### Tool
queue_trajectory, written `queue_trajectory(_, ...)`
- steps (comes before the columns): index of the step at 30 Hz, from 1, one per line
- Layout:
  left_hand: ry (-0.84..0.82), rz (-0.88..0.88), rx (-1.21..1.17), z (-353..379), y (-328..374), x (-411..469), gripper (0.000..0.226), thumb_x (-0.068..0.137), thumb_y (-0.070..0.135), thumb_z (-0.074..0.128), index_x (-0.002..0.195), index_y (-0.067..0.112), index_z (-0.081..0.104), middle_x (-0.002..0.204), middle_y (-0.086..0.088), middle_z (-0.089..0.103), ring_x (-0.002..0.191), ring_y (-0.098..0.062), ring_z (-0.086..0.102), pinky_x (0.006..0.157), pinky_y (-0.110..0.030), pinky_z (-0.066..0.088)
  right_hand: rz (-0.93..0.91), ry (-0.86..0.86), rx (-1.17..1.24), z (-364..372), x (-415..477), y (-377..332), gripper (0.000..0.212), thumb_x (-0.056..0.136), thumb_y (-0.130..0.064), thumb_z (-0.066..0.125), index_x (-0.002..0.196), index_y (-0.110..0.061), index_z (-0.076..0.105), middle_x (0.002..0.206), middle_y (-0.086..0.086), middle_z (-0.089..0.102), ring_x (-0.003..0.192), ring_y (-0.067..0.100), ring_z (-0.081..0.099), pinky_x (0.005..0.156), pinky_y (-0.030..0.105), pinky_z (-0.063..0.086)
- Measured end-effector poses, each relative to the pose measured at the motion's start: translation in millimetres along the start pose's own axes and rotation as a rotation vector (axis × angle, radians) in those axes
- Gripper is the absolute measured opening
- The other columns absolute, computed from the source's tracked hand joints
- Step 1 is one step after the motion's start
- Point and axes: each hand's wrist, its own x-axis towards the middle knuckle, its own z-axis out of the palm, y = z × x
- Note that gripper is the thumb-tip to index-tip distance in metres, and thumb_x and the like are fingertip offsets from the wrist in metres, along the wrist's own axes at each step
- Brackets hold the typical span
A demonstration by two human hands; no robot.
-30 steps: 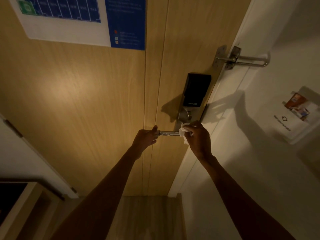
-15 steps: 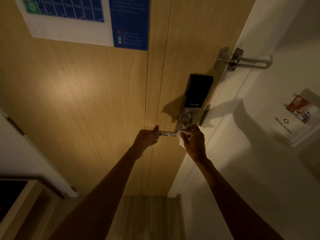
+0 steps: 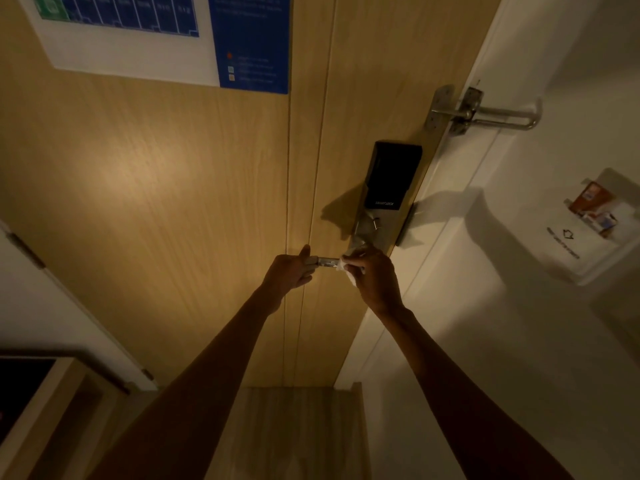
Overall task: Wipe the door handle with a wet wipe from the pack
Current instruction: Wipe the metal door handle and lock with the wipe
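Note:
A metal lever door handle (image 3: 327, 261) sticks out leftward from the smart lock plate (image 3: 389, 188) on the wooden door (image 3: 173, 174). My left hand (image 3: 289, 271) grips the free end of the handle. My right hand (image 3: 375, 277) holds a white wet wipe (image 3: 347, 270) bunched around the handle close to the lock plate. Only a short bare stretch of handle shows between the two hands. The pack of wipes is not in view.
A metal swing-bar door guard (image 3: 485, 114) is fixed above the lock. A blue and white notice (image 3: 166, 39) hangs on the door. On the white wall to the right is a key card holder (image 3: 585, 230). A cabinet edge (image 3: 41, 410) is at lower left.
My right hand with the wipe has slid a little to the left along the handle, narrowing the gap to my left hand. The left hand has kept its grip on the handle's end.

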Motion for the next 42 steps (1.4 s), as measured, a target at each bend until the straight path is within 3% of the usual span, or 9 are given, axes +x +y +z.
queue_trajectory(5, 0.008, -0.008, 0.012, 1.0, 1.9, -1.8, 0.046, 0.097, 0.04, 0.05, 0.116, 0.002, 0.066, 0.108, -0.01, 0.07, 0.097, -0.016, 0.065, 0.091, -0.029, 0.053, 0.028, 0.026, -0.015, -21.4, 2.9, 23.4, 0.014, 0.088, -0.015, 0.068, 0.099, -0.009, 0.073, 0.103, 0.005, 0.071, 0.096, 0.014, 0.066, 0.085, 0.032, 0.057)
queue_trajectory(10, -0.003, 0.001, 0.034, 0.4, 1.7, -0.3, 0.049, 0.098, 0.042, 0.047, 0.117, 0.002, 0.065, 0.114, -0.011, 0.069, 0.102, -0.018, 0.066, 0.094, -0.03, 0.052, 0.005, 0.004, -0.017, -4.2, 0.4, 1.0, 0.016, 0.088, -0.017, 0.066, 0.101, -0.01, 0.072, 0.102, 0.005, 0.071, 0.097, 0.014, 0.065, 0.088, 0.02, 0.05)
queue_trajectory(15, 0.016, -0.024, 0.059, -1.8, 1.6, 3.9, 0.053, 0.097, 0.046, 0.047, 0.118, 0.002, 0.066, 0.117, -0.02, 0.068, 0.099, -0.018, 0.066, 0.093, -0.03, 0.054, -0.008, -0.037, -0.012, -20.9, -4.6, 23.1, 0.022, 0.088, -0.012, 0.066, 0.111, -0.013, 0.069, 0.116, 0.003, 0.066, 0.108, 0.015, 0.062, 0.088, 0.033, 0.056)
queue_trajectory(20, 0.014, -0.037, 0.027, -1.0, 1.6, -0.2, 0.054, 0.097, 0.046, 0.047, 0.119, 0.001, 0.065, 0.115, -0.014, 0.07, 0.102, -0.02, 0.067, 0.081, -0.022, 0.055, -0.037, -0.037, -0.051, -20.6, -3.5, 23.4, 0.02, 0.087, -0.012, 0.068, 0.107, -0.014, 0.069, 0.114, 0.002, 0.066, 0.108, 0.013, 0.062, 0.087, 0.029, 0.057)
queue_trajectory(23, 0.002, -0.044, 0.003, -1.5, 1.4, 0.0, 0.054, 0.098, 0.046, 0.044, 0.117, 0.001, 0.066, 0.118, -0.017, 0.069, 0.101, -0.02, 0.066, 0.085, -0.025, 0.054, -0.078, -0.086, -0.068, -10.0, 4.1, 10.1, 0.016, 0.086, -0.015, 0.069, 0.101, -0.016, 0.071, 0.107, 0.001, 0.068, 0.103, 0.012, 0.063, 0.085, 0.027, 0.056)
queue_trajectory(27, -0.01, -0.031, 0.012, -2.5, 4.3, -1.7, 0.055, 0.099, 0.045, 0.041, 0.116, 0.0, 0.067, 0.123, -0.025, 0.063, 0.082, -0.014, 0.065, 0.092, -0.031, 0.051, -0.089, -0.122, -0.095, -17.4, 7.4, 10.9, 0.015, 0.086, -0.016, 0.069, 0.1, -0.017, 0.072, 0.106, 0.0, 0.068, 0.102, 0.011, 0.061, 0.084, 0.021, 0.053)
queue_trajectory(30, -0.007, -0.019, -0.006, -2.8, 5.3, -1.5, 0.056, 0.1, 0.044, 0.041, 0.114, -0.002, 0.068, 0.126, -0.029, 0.058, 0.066, -0.008, 0.061, 0.083, -0.028, 0.052, -0.042, -0.086, -0.065, -32.5, 3.8, 25.9, 0.014, 0.087, -0.012, 0.068, 0.099, -0.015, 0.072, 0.11, 0.001, 0.067, 0.104, 0.012, 0.062, 0.086, 0.024, 0.055)
queue_trajectory(36, 0.012, -0.061, 0.003, 0.0, 6.1, -2.4, 0.057, 0.099, 0.046, 0.04, 0.113, -0.001, 0.069, 0.101, -0.013, 0.072, 0.081, -0.015, 0.066, 0.09, -0.03, 0.052, -0.132, -0.116, -0.159, -10.2, 2.1, 6.1, 0.016, 0.085, -0.014, 0.07, 0.1, -0.017, 0.072, 0.11, 0.003, 0.067, 0.106, 0.016, 0.061, 0.083, 0.03, 0.057)
queue_trajectory(42, 0.009, -0.056, -0.006, 2.8, 11.6, -8.9, 0.057, 0.101, 0.045, 0.034, 0.114, 0.0, 0.067, 0.091, -0.008, 0.069, 0.077, -0.011, 0.063, 0.088, -0.027, 0.05, -0.134, -0.083, -0.212, -18.7, 0.1, 22.9, 0.021, 0.083, -0.013, 0.073, 0.104, -0.014, 0.068, 0.114, 0.007, 0.066, 0.104, 0.02, 0.065, 0.078, 0.031, 0.059)
